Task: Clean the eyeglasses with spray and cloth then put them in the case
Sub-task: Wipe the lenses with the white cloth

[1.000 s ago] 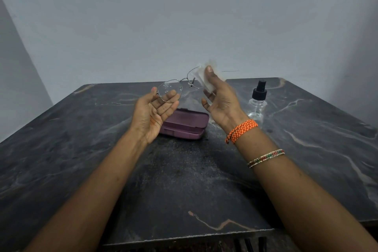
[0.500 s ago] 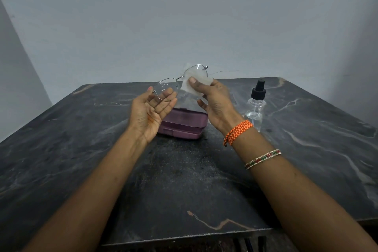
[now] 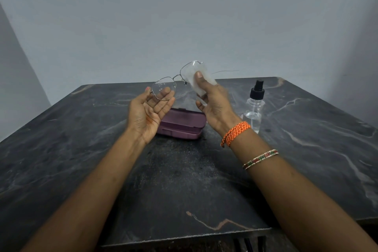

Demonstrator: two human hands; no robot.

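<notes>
Thin metal-framed eyeglasses (image 3: 176, 77) are held in the air above the table's middle. My left hand (image 3: 150, 111) grips the left lens, which carries small droplets. My right hand (image 3: 212, 101) pinches a pale cloth (image 3: 201, 80) around the right lens, thumb on top. One thin temple arm sticks out to the right. Below my hands a closed purple glasses case (image 3: 182, 122) lies on the table. A clear spray bottle (image 3: 254, 108) with a black nozzle stands upright just right of my right hand.
The dark marble table (image 3: 81, 149) reaches to a grey wall at the back. Its front edge runs near the bottom of the view, with something dark slotted below it. Bracelets sit on my right wrist.
My right thumb and the cloth slid over the right lens, down towards the bridge and back up. The glasses tilted slightly. My left hand stayed almost in place.
</notes>
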